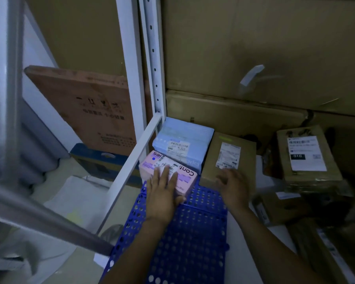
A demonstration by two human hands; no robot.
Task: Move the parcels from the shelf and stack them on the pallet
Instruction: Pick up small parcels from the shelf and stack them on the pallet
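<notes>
Both flat: left grip (162, 193) on pink parcel (148, 166), right grip (233, 187) on brown parcel (212, 158).

Left hand (162, 193) covers the near part of the pink parcel (150, 166); its print reads only "Cont". Right hand (233, 187) hides the near edge of the brown parcel (228, 152), contact unclear. Blue parcel (182, 138) label too small to read. Blue pallet (182, 242) cut by bottom edge. Grey bar (39, 212) blurred. Dark cartons (326, 253) lower right, shapes unclear.
</notes>
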